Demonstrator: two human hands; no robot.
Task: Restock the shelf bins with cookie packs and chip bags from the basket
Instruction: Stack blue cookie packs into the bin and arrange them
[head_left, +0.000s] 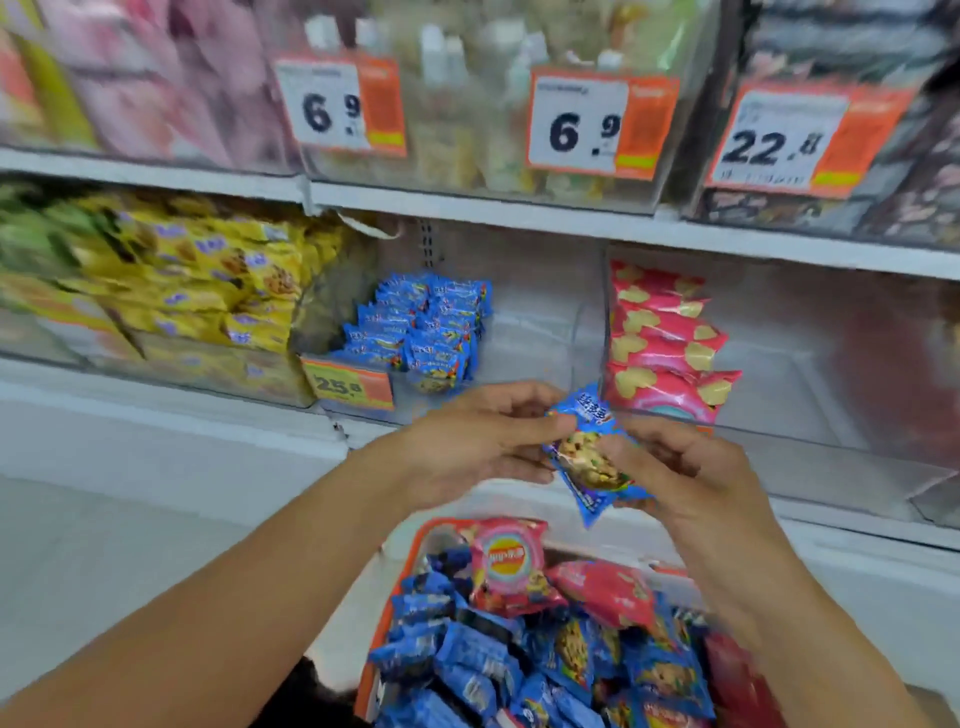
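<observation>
Both hands hold one blue cookie pack (592, 457) above the basket. My left hand (478, 441) pinches its left edge and my right hand (675, 462) grips its right side. Below them the orange basket (379, 639) is heaped with blue cookie packs (467, 660) and red chip bags (511, 566). Straight ahead, a clear shelf bin (540, 322) has blue cookie packs (421, 327) stacked on its left half, with bare room on its right. The clear bin to the right (831, 364) holds red chip bags (665, 343) stacked at its left end.
Yellow cookie packs (208, 280) fill the bin on the left. The upper shelf carries clear bins with price tags (587, 122). A white shelf ledge (156, 415) runs under the bins, with pale floor at the lower left.
</observation>
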